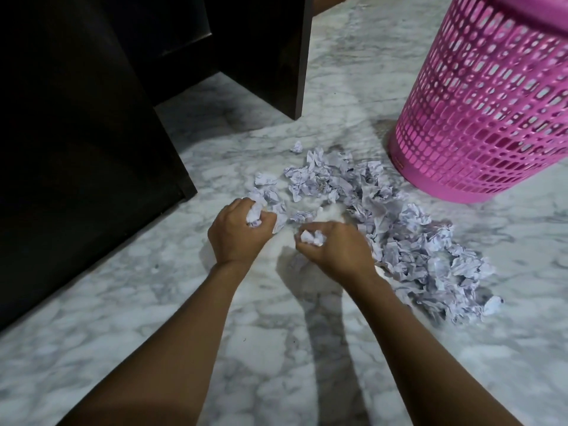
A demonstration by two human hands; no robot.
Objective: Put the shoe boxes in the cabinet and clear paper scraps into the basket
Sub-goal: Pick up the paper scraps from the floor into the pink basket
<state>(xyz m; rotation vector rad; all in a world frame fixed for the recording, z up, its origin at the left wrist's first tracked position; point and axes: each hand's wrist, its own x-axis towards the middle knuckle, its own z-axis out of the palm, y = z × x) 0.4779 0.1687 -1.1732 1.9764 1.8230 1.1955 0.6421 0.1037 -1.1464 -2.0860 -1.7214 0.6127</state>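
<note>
Both hands closed on crumpled paper: left hand (238,230) grips one wad, right hand (332,245) another. We gather at the near edge of the scrap pile (384,216) on the floor (153,302). Basket (491,112) stands just beyond, within reach for dumping. No shoe boxes in view.

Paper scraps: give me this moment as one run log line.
left hand: grips crumpled paper | right hand: grips crumpled paper | scrap pile: on floor | basket: stands beside pile
</note>
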